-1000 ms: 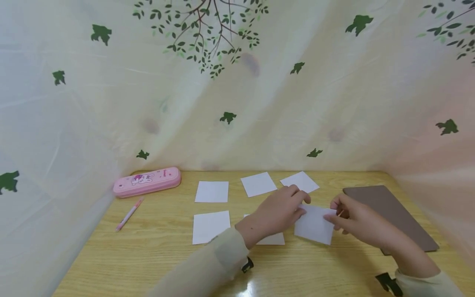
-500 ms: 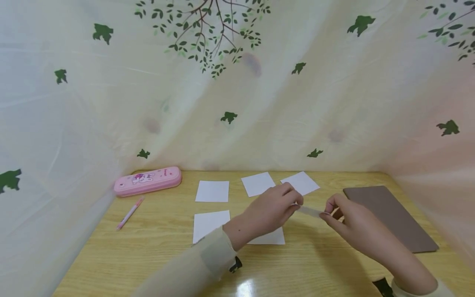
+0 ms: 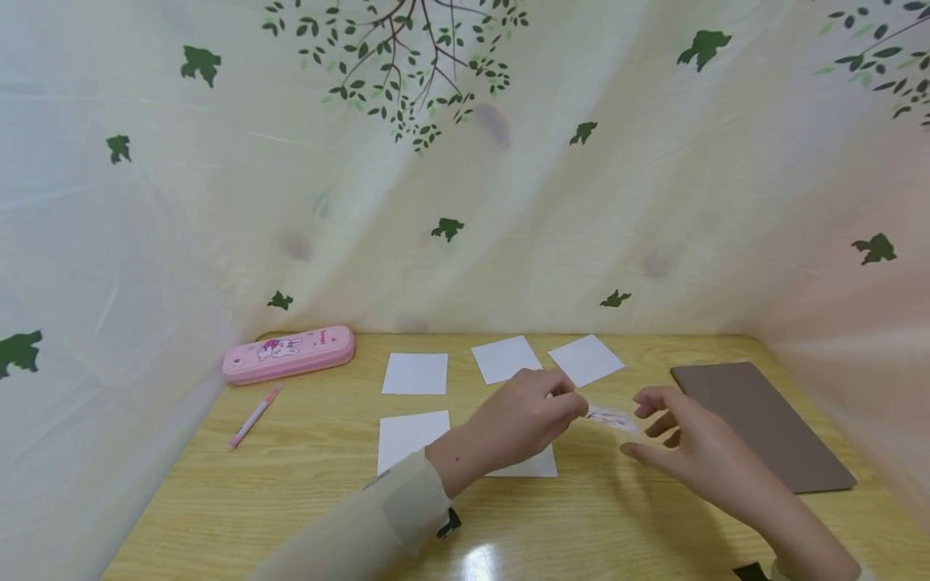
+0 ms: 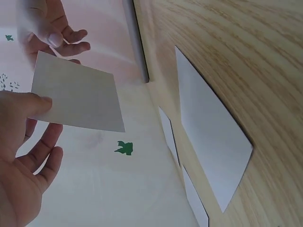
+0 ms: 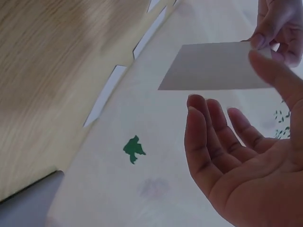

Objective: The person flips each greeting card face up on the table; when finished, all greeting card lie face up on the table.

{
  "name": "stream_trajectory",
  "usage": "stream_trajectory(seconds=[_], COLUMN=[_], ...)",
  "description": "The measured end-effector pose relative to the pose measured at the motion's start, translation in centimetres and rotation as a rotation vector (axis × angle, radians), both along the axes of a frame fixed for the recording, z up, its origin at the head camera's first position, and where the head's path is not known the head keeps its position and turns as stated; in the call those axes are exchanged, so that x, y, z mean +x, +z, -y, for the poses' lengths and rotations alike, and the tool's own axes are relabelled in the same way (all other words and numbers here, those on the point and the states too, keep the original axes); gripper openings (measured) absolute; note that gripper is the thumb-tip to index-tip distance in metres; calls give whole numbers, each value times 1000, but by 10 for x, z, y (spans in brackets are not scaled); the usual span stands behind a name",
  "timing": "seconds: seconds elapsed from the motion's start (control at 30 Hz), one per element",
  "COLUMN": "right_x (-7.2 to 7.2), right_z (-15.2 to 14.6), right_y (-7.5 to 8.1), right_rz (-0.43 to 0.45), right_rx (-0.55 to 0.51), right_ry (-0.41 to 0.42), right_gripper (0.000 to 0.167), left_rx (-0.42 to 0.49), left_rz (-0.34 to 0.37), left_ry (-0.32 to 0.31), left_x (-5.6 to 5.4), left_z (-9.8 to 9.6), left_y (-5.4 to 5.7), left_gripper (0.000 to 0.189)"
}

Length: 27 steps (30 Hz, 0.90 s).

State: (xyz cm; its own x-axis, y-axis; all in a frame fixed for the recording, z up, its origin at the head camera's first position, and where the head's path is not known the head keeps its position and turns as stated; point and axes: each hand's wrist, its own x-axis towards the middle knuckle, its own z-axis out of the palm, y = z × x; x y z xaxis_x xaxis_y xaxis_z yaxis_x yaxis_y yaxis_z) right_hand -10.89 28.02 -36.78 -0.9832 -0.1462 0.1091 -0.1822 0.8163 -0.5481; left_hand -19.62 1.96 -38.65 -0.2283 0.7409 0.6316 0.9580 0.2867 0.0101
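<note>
A thin square card is held up above the table, tilted almost edge-on in the head view, with blurred markings on its upper face. Its other face looks plain and pale in the left wrist view. My left hand pinches the card by its left edge between thumb and fingers. Just off the opposite side is my right hand, thumb and fingers spread apart. In the right wrist view the right thumb overlaps the card; contact there is unclear. Behind my left hand lies a white card, partly hidden.
More white cards lie on the wooden table: one at front left, and a back row with a left card, a middle card and a right card. A brown board, pink pencil case and pen flank them.
The card tipped from showing its broad white face to nearly edge-on, and now shows a marked face. My right hand let go of its edge and spread its fingers; my left hand keeps hold.
</note>
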Motion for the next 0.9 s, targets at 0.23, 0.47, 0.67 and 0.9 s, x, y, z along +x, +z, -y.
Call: stream_trajectory(seconds=[0.23, 0.47, 0.67, 0.9], right_x=[-8, -18, -33, -52], right_z=[-20, -29, -30, -34], right_y=[-9, -9, -15, -36], right_rz=[163, 209, 308, 484], right_rx=[-186, -296, -374, -530], right_ry=[78, -10, -74, -34], right_gripper=[64, 59, 68, 65], left_rx=[-16, -39, -53, -44], left_rz=[-81, -126, -259, -394], left_ry=[42, 58, 71, 35], left_x=[3, 6, 9, 14], left_z=[5, 9, 8, 5], left_y=[-1, -4, -5, -4], left_gripper=[14, 14, 18, 16])
